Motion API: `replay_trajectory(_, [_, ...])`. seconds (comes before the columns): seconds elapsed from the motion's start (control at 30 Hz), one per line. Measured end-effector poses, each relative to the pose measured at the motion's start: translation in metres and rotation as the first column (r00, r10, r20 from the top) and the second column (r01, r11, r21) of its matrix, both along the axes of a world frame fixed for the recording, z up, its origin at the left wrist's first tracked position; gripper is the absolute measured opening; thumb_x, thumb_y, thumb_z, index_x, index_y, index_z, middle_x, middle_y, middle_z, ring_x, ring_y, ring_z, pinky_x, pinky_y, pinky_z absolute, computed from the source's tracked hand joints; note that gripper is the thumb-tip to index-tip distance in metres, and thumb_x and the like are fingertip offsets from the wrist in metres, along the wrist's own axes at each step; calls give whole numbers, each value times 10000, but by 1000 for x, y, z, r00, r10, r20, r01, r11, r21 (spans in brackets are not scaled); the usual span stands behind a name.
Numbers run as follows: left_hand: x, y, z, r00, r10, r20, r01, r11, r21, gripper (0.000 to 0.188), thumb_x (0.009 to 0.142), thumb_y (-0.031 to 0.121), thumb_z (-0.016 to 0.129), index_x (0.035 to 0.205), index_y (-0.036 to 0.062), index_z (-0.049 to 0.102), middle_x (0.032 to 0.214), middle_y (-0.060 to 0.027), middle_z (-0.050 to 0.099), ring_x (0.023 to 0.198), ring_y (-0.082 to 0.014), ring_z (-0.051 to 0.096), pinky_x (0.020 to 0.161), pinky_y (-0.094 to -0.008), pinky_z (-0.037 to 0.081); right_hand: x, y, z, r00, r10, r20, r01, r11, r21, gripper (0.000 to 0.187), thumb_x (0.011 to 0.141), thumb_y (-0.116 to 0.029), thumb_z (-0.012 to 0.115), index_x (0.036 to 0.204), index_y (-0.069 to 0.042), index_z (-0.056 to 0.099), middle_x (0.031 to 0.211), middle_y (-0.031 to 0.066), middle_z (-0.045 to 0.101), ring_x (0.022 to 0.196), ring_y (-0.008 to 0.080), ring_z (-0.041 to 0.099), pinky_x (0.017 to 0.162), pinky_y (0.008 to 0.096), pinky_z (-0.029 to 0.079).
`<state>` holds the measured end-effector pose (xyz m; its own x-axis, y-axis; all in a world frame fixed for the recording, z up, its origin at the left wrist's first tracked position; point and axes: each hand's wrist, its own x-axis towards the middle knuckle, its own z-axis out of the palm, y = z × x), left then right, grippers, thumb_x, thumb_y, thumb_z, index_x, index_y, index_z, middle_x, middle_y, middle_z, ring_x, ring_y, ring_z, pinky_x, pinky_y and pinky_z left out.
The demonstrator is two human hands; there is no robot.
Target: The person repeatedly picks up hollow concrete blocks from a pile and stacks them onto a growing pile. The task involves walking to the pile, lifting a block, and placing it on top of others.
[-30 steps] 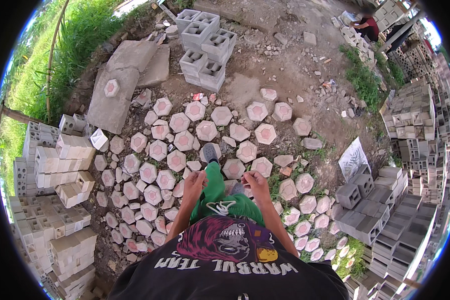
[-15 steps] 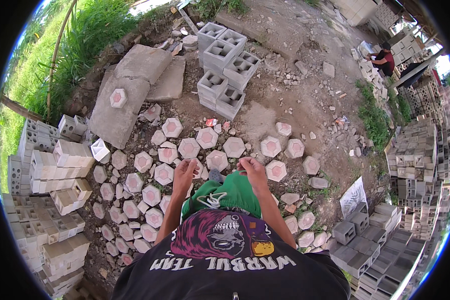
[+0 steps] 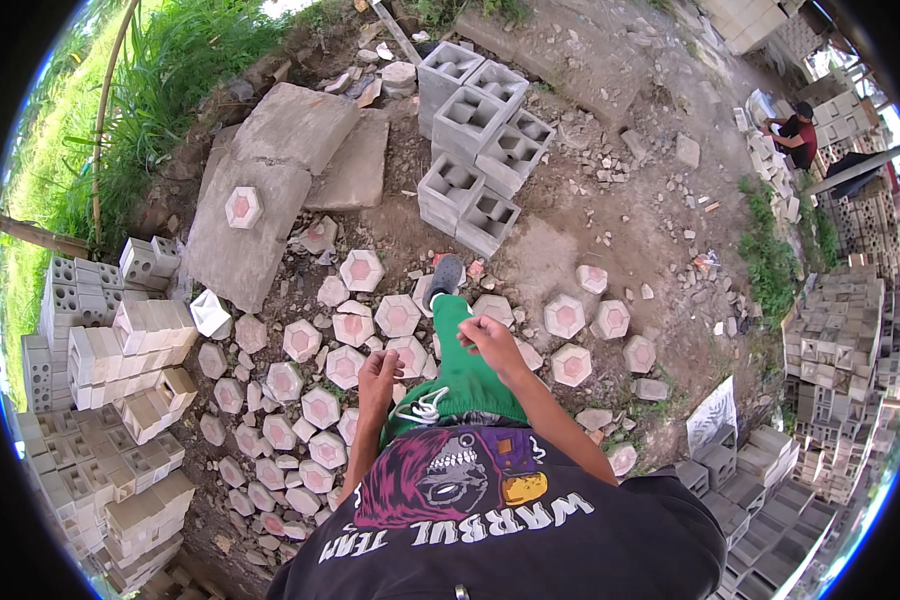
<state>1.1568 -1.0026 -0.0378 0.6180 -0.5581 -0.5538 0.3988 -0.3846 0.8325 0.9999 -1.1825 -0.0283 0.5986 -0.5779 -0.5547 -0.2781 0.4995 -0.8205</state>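
My left hand (image 3: pixel 380 378) hangs over the paving with loosely bent fingers and holds nothing. Higher and further right, my right hand (image 3: pixel 486 340) is curled into a loose fist in front of my green trousers, with nothing visible in it. Hexagonal paving blocks (image 3: pixel 398 315), pale grey with pink centres, lie on the soil below and around both hands. Neither hand touches one. My foot, in a dark grey shoe (image 3: pixel 447 276), is stretched forward among these blocks. One more hexagonal block (image 3: pixel 242 208) rests on a broken concrete slab (image 3: pixel 232 245) at the far left.
Stacked hollow concrete blocks (image 3: pixel 475 125) stand just ahead. Block piles line the left (image 3: pixel 135 335) and right (image 3: pixel 745 490) sides. Rubble (image 3: pixel 610 150) is scattered over the dirt. Another person (image 3: pixel 798 138) sits by blocks at the far right. Tall grass (image 3: pixel 185 75) grows at the far left.
One leg has swung forward, so the shoe now shows ahead of me. The ground has shifted right in view. My left hand is lower, and my right hand has closed more.
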Motion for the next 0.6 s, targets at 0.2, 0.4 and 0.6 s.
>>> replay_trajectory(0.2, [88,-87,-15,998,55,20,-55,998,-38,254,934,271,562,896,21,590,755,-38,619,637,-81,544,579,-222,422,93,-97,0,986,158,58,-158,987,-16,299,900,-321,586,978,-32,596,837,16,610,762,92,555,685,243,447])
replay_trajectory(0.4, [181,-195,11,976,103,190,-90,993,-75,251,939,274,556,890,33,602,767,-41,647,647,-85,570,594,-231,440,181,-202,-7,961,274,50,-260,947,-187,282,921,-288,574,1033,-30,594,886,13,619,805,79,543,725,242,440])
replay_trajectory(0.6, [238,-285,15,985,98,142,-81,989,-124,393,980,331,453,864,6,642,734,-52,649,650,-101,584,605,-238,448,209,-264,21,980,76,184,-97,989,111,281,913,-286,598,1032,-32,596,924,10,622,822,79,551,748,240,454])
